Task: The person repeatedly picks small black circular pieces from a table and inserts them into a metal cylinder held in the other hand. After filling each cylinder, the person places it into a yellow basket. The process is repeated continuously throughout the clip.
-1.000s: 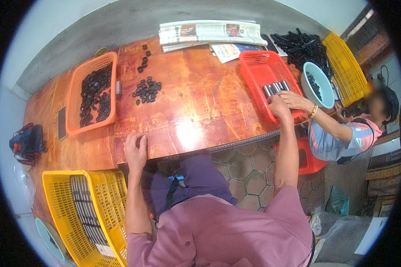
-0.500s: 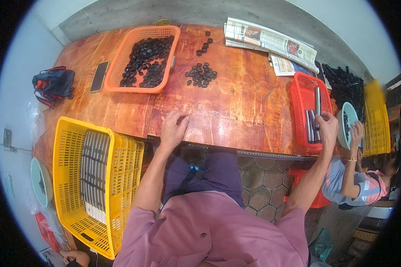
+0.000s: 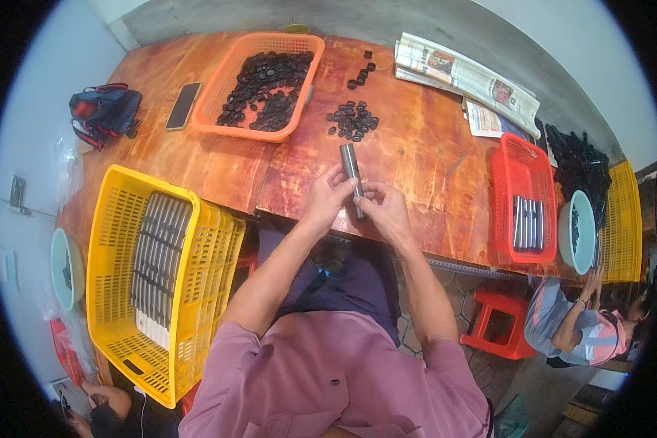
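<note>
Between my two hands I hold a short grey metal tube (image 3: 349,162) at the table's front edge, tilted with its upper end away from me. My left hand (image 3: 328,198) is closed around the tube from the left. The fingers of my right hand (image 3: 387,210) pinch its lower part from the right. Just beyond the tube lies a loose cluster of small black oval plastic caps (image 3: 352,120). More of these caps fill much of an orange basket (image 3: 255,133) at the far left. Several similar tubes (image 3: 528,223) lie in a red basket (image 3: 505,175) to the right.
A yellow crate (image 3: 109,255) of stacked tubes stands at the left. On the table (image 3: 416,164) are a phone (image 3: 183,106), a dark bag (image 3: 108,113) and folded newspapers (image 3: 467,69). Beyond the red basket are a pale green bowl (image 3: 581,233) and a co-worker (image 3: 580,328). A red stool (image 3: 500,325) stands below.
My right hand has brought a tube from the red basket to the middle, where my left hand now grips it too. The view has shifted, and the co-worker's arms have moved.
</note>
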Available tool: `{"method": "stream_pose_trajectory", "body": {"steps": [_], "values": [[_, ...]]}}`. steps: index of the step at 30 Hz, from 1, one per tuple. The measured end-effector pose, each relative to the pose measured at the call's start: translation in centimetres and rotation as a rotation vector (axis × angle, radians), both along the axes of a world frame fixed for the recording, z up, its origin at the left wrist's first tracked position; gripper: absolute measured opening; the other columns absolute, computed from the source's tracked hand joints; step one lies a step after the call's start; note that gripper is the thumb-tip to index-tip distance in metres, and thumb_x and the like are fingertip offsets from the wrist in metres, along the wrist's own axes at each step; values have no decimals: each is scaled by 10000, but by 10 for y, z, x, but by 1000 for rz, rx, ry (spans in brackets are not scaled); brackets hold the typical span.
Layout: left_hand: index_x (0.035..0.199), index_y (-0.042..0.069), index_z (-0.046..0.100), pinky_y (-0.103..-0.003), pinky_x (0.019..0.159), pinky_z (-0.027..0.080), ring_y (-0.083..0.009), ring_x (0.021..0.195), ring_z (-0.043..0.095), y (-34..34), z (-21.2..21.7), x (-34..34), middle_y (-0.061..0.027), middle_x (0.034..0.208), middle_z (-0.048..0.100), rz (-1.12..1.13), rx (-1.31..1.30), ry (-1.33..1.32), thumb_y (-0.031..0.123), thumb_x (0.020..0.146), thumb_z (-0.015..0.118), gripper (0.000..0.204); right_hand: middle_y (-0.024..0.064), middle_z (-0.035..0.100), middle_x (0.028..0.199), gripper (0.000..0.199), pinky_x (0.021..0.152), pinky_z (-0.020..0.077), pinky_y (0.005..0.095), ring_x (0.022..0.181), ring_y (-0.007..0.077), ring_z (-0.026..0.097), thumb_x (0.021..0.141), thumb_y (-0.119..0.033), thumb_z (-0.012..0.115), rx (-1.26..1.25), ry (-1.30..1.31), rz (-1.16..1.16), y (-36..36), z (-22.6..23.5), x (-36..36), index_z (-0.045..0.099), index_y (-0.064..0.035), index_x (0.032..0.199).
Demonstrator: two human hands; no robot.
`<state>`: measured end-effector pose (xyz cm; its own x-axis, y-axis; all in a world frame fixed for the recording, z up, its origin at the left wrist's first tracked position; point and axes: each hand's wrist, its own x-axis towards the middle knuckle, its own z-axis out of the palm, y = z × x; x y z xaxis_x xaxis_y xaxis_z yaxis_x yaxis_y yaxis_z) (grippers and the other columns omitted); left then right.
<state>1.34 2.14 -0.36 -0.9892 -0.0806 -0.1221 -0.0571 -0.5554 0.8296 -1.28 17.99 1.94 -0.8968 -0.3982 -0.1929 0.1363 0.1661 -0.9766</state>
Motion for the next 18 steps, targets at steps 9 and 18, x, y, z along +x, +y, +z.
{"method": "stream_pose_trajectory", "body": {"steps": [9,18], "values": [[1395,-42,461,-393,865,633,-227,979,698,-23,-20,1,-132,1141,630,-7,64,-45,109,1034,607,418,219,682,1179,339,963,516,437,1119,371,652,909,-114,649,418,655,-184,-4,-33,-101,662,22,1219],[1509,-43,361,-402,898,621,-256,1014,691,-24,-18,4,-175,1247,621,-19,71,-13,130,1022,639,587,235,477,1532,669,1195,343,483,1402,412,455,891,-191,722,715,986,72,-42,-52,-151,471,8,1478]]}}
